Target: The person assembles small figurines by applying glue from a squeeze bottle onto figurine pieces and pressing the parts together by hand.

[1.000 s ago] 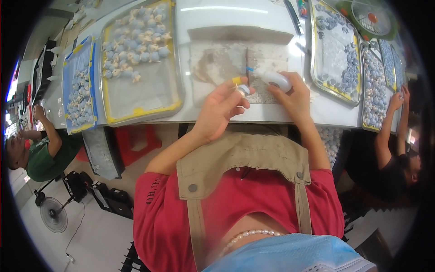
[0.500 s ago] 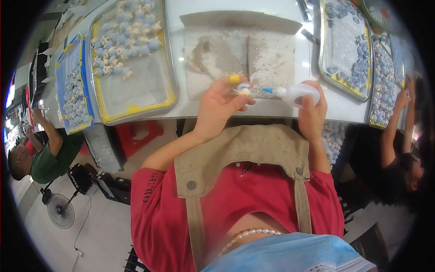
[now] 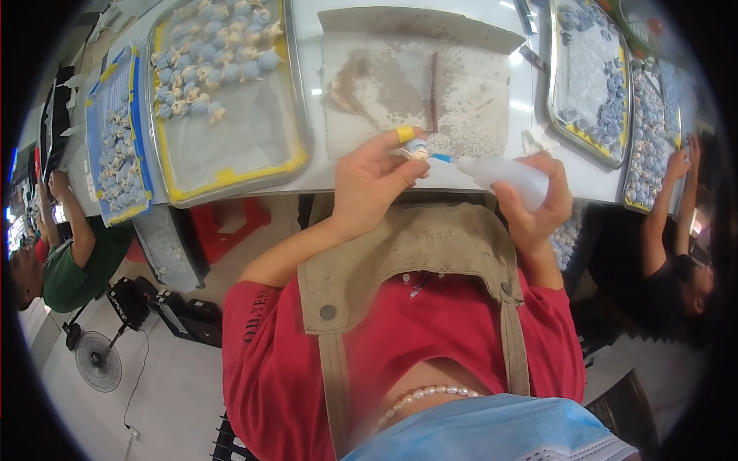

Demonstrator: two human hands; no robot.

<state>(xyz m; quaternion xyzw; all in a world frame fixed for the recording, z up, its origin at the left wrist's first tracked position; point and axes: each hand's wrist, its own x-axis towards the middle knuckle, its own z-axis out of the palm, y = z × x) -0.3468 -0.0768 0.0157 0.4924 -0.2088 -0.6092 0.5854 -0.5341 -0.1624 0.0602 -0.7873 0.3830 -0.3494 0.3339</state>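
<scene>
Closely held: small piece and squeeze bottle at the counter's near edge

Nearest the camera, a blue face mask (image 3: 492,434), a red shirt (image 3: 400,361) and a tan apron (image 3: 415,261) are seen. Just beyond them, above the near edge of the counter (image 3: 315,178), the left hand (image 3: 369,184) is closed on a small pale piece (image 3: 417,150), which is pinched between the thumb and a fingertip capped in yellow. The right hand (image 3: 538,203) is wrapped around a white squeeze bottle (image 3: 511,173), whose thin blue nozzle is laid against the small piece. Both things are held in the air, over the counter's near edge, at about its middle.

Beyond the hands, a stained grey work mat (image 3: 461,100) is spread at the middle of the counter, and a thin dark stick (image 3: 433,91) is laid on it. Toward the left edge, a metal tray with a yellow rim (image 3: 231,169) is set, with pale blue and cream pieces heaped at its far end. Toward the right edge, another tray (image 3: 584,131) of blue pieces is placed.

At the left, a person in a green shirt (image 3: 73,269) is seated; at the right, another person's arm (image 3: 661,207) is raised to the counter.
</scene>
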